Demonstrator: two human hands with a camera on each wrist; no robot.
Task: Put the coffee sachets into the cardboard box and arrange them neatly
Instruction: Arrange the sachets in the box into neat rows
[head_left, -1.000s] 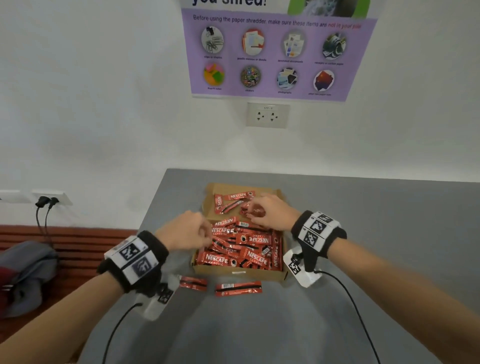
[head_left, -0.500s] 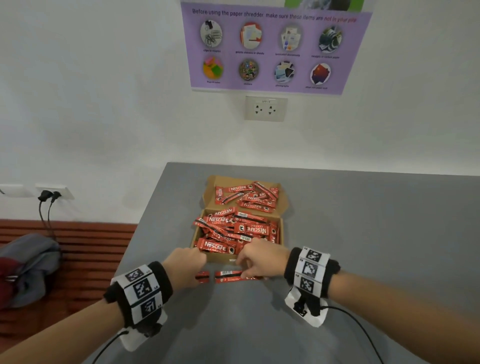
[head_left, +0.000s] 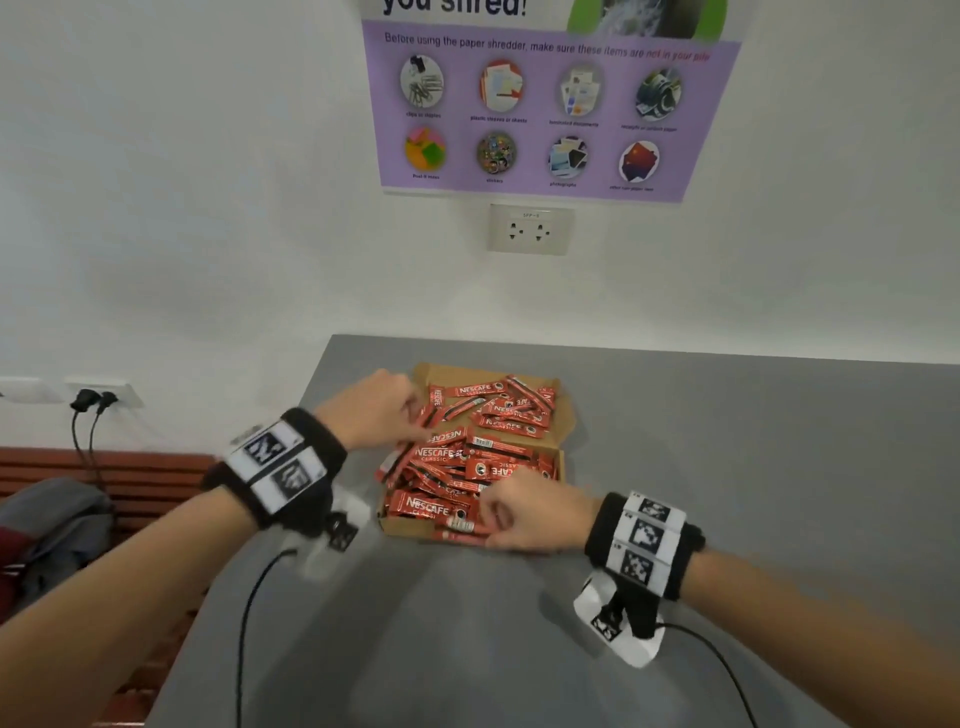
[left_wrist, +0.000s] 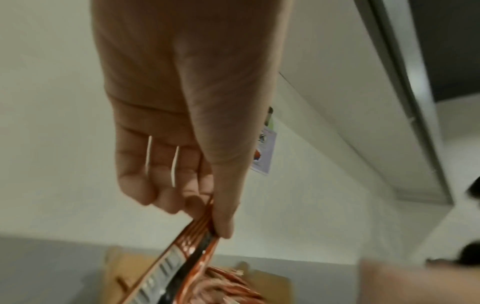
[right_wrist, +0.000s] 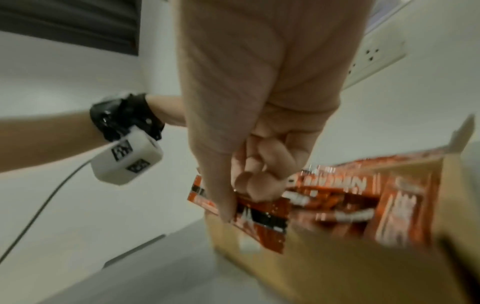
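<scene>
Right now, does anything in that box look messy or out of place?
Yes. The coffee sachets lie criss-crossed at odd angles in the cardboard box, and some poke over its left edge beside the left hand.
</scene>
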